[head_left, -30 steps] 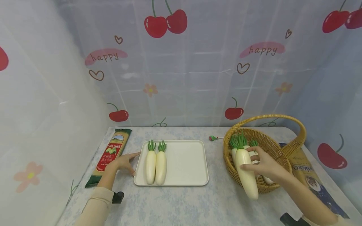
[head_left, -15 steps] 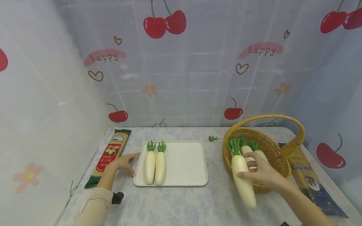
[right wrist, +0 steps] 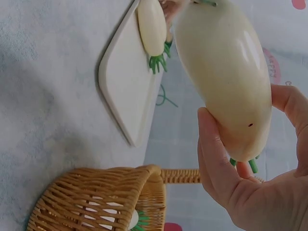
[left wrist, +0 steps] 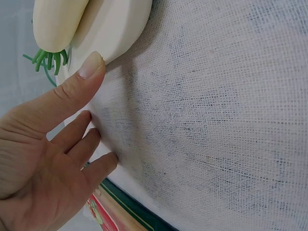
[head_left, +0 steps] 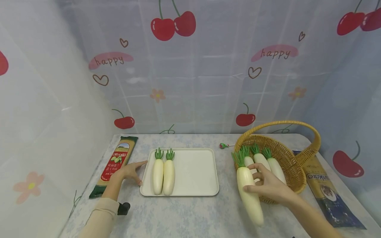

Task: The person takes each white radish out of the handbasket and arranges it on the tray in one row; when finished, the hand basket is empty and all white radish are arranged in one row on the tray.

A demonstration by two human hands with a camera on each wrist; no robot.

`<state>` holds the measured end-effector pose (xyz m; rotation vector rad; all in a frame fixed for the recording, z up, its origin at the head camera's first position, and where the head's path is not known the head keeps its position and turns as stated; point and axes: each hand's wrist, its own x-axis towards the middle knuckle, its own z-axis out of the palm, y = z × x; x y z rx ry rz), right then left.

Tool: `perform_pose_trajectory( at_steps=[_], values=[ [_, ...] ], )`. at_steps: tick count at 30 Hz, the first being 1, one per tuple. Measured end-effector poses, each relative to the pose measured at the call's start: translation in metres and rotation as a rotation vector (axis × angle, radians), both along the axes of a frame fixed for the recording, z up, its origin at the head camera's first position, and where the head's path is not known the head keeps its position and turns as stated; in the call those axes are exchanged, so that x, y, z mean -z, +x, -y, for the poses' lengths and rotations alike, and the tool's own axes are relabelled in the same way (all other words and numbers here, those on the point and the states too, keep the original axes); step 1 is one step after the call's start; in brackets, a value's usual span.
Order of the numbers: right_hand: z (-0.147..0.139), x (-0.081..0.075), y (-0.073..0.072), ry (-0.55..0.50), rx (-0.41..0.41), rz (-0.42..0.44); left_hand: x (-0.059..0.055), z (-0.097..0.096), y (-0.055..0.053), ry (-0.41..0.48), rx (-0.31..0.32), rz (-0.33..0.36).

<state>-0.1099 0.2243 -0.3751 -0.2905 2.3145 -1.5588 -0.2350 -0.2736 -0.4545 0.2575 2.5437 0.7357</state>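
Observation:
My right hand grips a white radish with green leaf stubs, held in front of the wicker basket's left side. In the right wrist view the same radish fills the space between thumb and fingers. Several more white radishes lie inside the basket. On the white tray, two radishes lie side by side at the left, leaves toward the back. My left hand is spread at the tray's left edge; its thumb is right at the rim in the left wrist view.
A red and green pasta packet lies left of the tray. Behind, near the basket, is a small lollipop. A brown and blue bag lies right of the basket, whose tall handle arches above it.
My right hand has moved left and toward the front with the radish, out from over the basket, uncovering the radishes inside. My left hand stays at the tray's edge.

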Motion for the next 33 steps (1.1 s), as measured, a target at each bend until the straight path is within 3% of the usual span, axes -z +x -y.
perform_pose_trajectory(
  at_steps=[10,17,25,33],
  values=[
    [0.016,0.001,-0.002,-0.026,-0.015,0.01,0.003,0.001,-0.001,0.003,-0.009,0.002],
    [0.026,0.0,-0.006,0.01,0.0,0.0,0.003,0.002,-0.001,-0.009,0.003,-0.017],
    [0.041,0.003,-0.018,0.027,-0.021,-0.024,0.002,0.002,-0.001,0.002,0.001,-0.001],
    [0.059,0.007,-0.029,-0.049,-0.047,0.021,0.004,0.002,-0.002,-0.003,0.013,0.0]
  ],
)
